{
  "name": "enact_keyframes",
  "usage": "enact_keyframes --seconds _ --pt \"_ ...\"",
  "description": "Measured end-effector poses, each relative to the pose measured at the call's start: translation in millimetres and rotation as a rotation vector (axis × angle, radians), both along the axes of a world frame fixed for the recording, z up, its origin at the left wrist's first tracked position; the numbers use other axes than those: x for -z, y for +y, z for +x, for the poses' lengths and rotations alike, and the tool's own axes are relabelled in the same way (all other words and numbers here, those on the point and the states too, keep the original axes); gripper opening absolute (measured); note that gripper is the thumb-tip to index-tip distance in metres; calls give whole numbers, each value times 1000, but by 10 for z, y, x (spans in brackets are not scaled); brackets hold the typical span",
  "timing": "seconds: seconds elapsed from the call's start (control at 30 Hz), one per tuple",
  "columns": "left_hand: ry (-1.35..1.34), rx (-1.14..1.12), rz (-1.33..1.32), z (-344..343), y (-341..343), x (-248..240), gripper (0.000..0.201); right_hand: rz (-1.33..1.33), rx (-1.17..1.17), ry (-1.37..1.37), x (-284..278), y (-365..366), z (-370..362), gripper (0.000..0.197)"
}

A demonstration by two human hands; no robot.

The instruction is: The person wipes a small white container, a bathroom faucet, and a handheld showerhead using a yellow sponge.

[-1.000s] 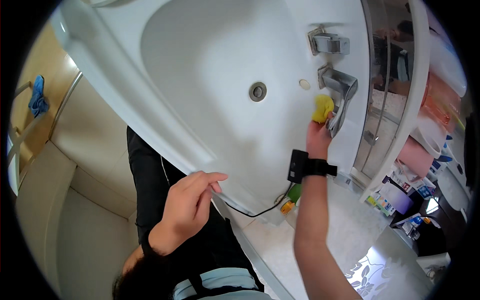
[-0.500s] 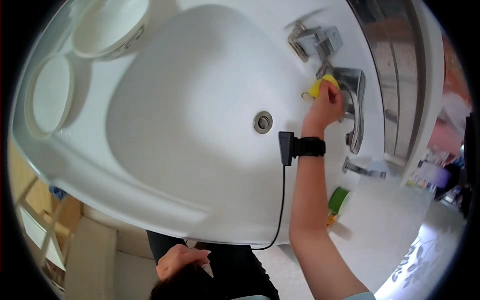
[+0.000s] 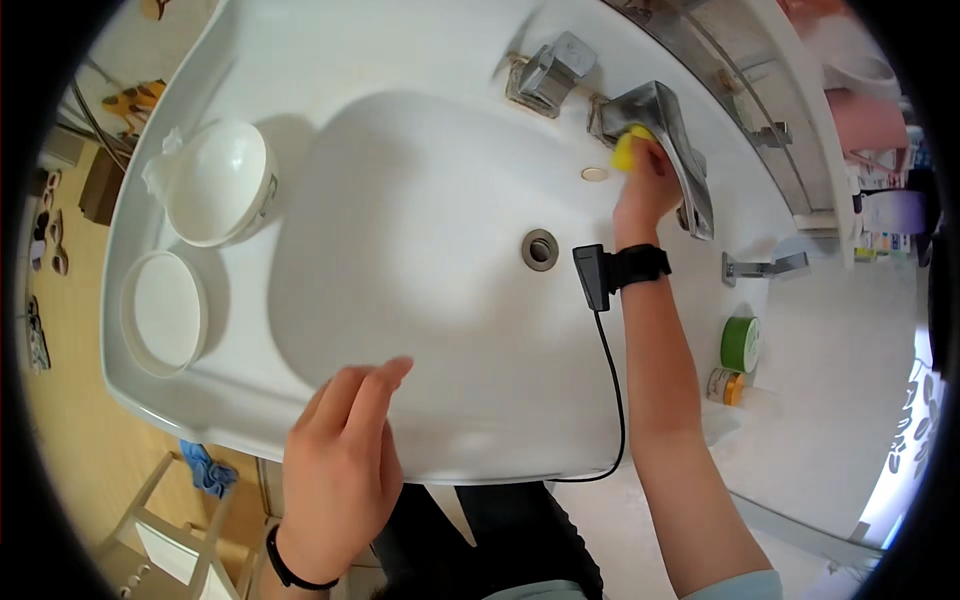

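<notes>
My right hand reaches across the white sink and is closed on a small yellow sponge, partly hidden by the fingers. The sponge is pressed at the base of the chrome faucet, beside its long spout. Over the sink's near left edge hovers my left hand, fingers loosely extended and nothing visible in it. On the left ledge stand a deep white bowl and a shallow white dish.
A square chrome fitting stands left of the faucet. To the right are a chrome bracket, a green round container and a jar with an orange lid. A black cable hangs from my right wrist device.
My left hand has risen from near my lap to above the sink's near edge. The view has shifted; my right hand stays at the faucet with the sponge.
</notes>
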State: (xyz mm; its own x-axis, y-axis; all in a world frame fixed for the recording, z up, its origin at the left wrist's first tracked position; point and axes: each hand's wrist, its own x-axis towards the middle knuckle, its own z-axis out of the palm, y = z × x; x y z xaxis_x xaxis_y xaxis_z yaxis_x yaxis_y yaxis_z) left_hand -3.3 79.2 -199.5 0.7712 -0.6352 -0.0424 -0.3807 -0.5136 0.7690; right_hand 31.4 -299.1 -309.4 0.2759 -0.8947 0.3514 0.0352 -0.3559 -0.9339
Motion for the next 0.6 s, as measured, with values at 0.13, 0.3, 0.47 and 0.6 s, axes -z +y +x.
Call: enact_keyframes --seconds 0.13,0.3,0.47,0.6 --pt "-138 101 47 216 -384 -175 36 -286 -121 566 -127 216 74 28" --pt "-116 226 50 404 -849 -115 33 118 35 2 -12 120 36 19" --pt "-183 213 83 512 -1252 157 24 -111 -91 90 53 205 154 20" --pt "-114 233 103 514 -1246 157 25 201 -280 -22 109 74 -58 22"
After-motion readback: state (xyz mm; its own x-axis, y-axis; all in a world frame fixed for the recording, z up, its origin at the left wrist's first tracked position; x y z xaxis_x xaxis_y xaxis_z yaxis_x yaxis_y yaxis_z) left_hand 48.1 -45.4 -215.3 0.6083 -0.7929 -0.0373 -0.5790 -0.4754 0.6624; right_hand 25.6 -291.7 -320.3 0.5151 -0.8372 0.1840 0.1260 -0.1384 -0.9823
